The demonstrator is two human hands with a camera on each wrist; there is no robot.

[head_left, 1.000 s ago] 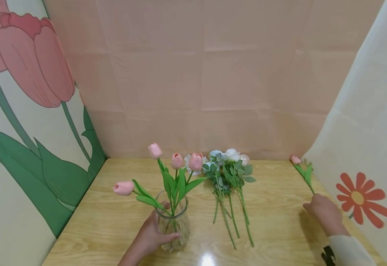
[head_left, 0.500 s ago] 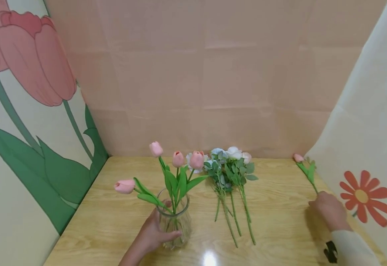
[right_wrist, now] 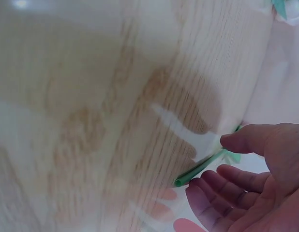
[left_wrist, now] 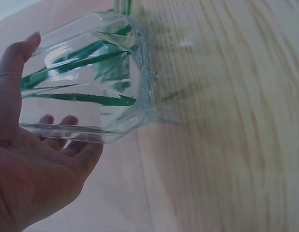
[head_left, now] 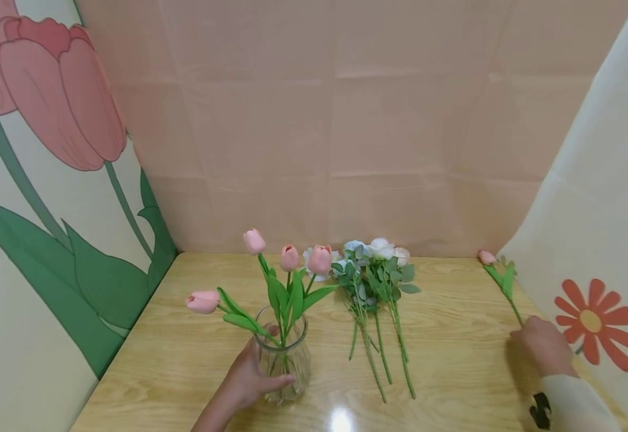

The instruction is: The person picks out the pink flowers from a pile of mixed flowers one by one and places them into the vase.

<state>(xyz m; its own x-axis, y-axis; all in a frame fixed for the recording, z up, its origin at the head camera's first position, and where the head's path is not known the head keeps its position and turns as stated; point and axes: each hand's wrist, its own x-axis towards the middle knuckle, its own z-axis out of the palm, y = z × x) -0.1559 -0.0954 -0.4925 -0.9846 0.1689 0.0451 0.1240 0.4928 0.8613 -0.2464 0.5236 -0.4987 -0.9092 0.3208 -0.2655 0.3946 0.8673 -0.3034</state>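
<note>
On the left, my left hand (head_left: 248,379) grips a clear ribbed glass vase (head_left: 300,365), with thumb and fingers on opposite sides. Several pink tulips (head_left: 289,258) stand in it, one leaning far left. The left wrist view shows the vase (left_wrist: 86,72) resting on the table with green stems inside. At the far right my right hand (head_left: 544,347) is over the lower stem of a single pink tulip (head_left: 508,285) lying on the table. In the right wrist view the stem (right_wrist: 202,169) passes between thumb and loosely bent fingers, with a gap visible there.
White and pale blue flowers (head_left: 381,249) with long green stems lie in a bunch at the table's middle. A brown paper backdrop (head_left: 324,120) rises at the back. Printed sheets flank the wooden table (head_left: 443,360), with a painted tulip (head_left: 71,102) on the left.
My right hand has slid to the right and nearer along the tulip's stem, baring more of it. The left hand stays on the vase. The head view has shifted slightly.
</note>
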